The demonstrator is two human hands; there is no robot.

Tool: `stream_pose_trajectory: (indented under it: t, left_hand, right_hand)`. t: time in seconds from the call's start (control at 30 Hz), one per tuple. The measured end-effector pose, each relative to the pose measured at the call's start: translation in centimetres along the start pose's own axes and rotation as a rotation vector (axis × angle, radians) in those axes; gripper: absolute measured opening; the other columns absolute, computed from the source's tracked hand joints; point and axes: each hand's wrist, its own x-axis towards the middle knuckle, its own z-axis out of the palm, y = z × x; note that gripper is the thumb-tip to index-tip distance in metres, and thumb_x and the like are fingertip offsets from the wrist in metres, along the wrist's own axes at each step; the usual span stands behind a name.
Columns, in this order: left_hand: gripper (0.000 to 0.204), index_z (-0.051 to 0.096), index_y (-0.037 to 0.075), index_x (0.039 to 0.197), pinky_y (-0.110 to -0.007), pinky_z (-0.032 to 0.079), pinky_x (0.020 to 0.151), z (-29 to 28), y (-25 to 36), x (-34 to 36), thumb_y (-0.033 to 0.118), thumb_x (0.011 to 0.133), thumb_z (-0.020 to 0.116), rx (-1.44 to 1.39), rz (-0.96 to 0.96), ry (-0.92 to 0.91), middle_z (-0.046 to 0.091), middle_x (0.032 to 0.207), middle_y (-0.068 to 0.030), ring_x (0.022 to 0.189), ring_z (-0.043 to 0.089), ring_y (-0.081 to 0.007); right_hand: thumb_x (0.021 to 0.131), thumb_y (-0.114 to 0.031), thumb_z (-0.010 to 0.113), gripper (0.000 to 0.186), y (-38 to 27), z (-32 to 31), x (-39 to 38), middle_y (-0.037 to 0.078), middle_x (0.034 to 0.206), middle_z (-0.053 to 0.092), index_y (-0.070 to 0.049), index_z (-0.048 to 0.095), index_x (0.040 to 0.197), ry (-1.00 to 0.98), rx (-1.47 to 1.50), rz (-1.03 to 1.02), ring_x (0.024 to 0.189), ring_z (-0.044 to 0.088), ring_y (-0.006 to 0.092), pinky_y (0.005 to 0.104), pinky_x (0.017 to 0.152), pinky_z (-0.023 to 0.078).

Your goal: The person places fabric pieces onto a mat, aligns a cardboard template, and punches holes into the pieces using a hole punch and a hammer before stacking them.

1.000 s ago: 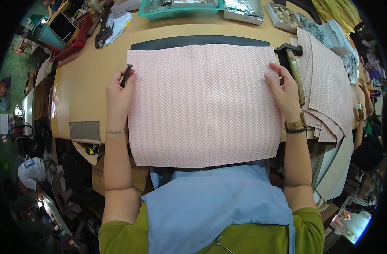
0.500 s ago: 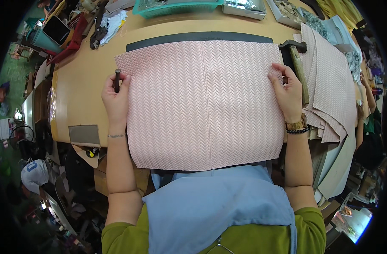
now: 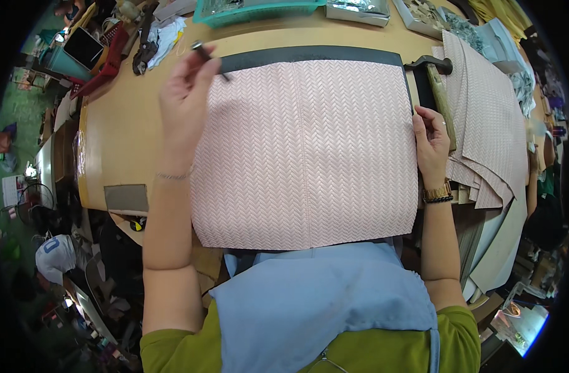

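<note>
A pale pink woven-textured sheet (image 3: 309, 149) with a seam line down its middle lies flat before me, on a dark board (image 3: 334, 53) that shows along its far edge. My left hand (image 3: 186, 102) is raised over the sheet's far left corner, slightly blurred. Its fingers close round a short metal punch (image 3: 201, 52), which tilts with its narrow end toward the sheet. My right hand (image 3: 431, 146) rests at the sheet's right edge, fingers loosely bent and apart, with nothing visible in it. Beside it lies a hammer (image 3: 443, 109) with a wooden handle and dark head.
A stack of similar pink sheets (image 3: 486, 124) lies at the right. Along the back stand a teal tray (image 3: 259, 13) and boxes of small parts (image 3: 359, 12). Pliers-like dark tools (image 3: 146, 43) and a white cloth (image 3: 166, 42) lie at the back left. A grey rectangle (image 3: 125, 198) sits near the left edge.
My left hand has moved up and inward with the punch, from the sheet's left edge to its far left corner. My right hand has slid slightly right and nearer to me.
</note>
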Motion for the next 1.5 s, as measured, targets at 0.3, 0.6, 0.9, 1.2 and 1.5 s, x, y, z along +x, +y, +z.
stream_pose_trajectory:
  t: [0.3, 0.6, 0.9, 1.2, 1.5]
  left_hand:
    - [0.025, 0.067, -0.002, 0.119, -0.026, 0.054, 0.09, 7.9, -1.2, 0.1, 0.007, 0.096, 0.071, 0.031, -0.022, -0.114, 0.068, 0.123, -0.0043, 0.099, 0.067, -0.0106]
    - [0.021, 0.066, -0.003, 0.117, -0.03, 0.054, 0.097, 8.4, -1.9, -0.4, 0.005, 0.098, 0.066, 0.021, 0.056, -0.202, 0.068, 0.128, -0.0082, 0.108, 0.067, -0.0133]
    - [0.022, 0.065, -0.004, 0.119, -0.03, 0.053, 0.098, 8.4, -1.8, -0.6, 0.004, 0.099, 0.064, 0.059, 0.074, -0.216, 0.068, 0.127, -0.0085, 0.109, 0.066, -0.0139]
    - [0.022, 0.064, -0.004, 0.12, -0.03, 0.053, 0.099, 8.4, -1.8, -0.6, 0.005, 0.1, 0.064, 0.059, 0.078, -0.224, 0.067, 0.128, -0.0089, 0.11, 0.066, -0.0143]
    - [0.027, 0.063, -0.003, 0.126, -0.03, 0.053, 0.099, 8.3, -1.9, -0.7, 0.005, 0.1, 0.063, 0.064, 0.063, -0.227, 0.068, 0.123, -0.0083, 0.109, 0.066, -0.014]
  right_hand:
    - [0.099, -0.017, 0.069, 0.026, -0.1, 0.2, 0.1, -0.001, 0.099, 0.06, 0.0, 0.067, 0.118, 0.017, 0.027, -0.017, 0.08, 0.052, 0.0044, 0.02, 0.072, 0.045]
    - [0.099, -0.016, 0.069, 0.024, -0.1, 0.1, 0.1, -0.001, 0.097, 0.061, 0.0, 0.067, 0.117, 0.022, 0.052, -0.024, 0.078, 0.053, 0.0037, 0.0196, 0.071, 0.046]
    - [0.099, -0.017, 0.07, 0.025, 0.1, 0.2, 0.1, -0.001, 0.095, 0.061, 0.0, 0.067, 0.117, 0.033, 0.053, -0.016, 0.078, 0.053, 0.0036, 0.0193, 0.071, 0.046]
    - [0.098, -0.018, 0.07, 0.026, 0.2, 0.2, 0.2, -0.002, 0.094, 0.061, 0.0, 0.067, 0.117, 0.034, 0.073, -0.007, 0.077, 0.051, 0.0032, 0.0189, 0.07, 0.045]
    - [0.099, -0.019, 0.07, 0.026, 0.4, 0.1, 0.0, -0.002, 0.093, 0.061, 0.0, 0.067, 0.118, 0.03, 0.076, 0.004, 0.077, 0.051, 0.0032, 0.0188, 0.07, 0.045]
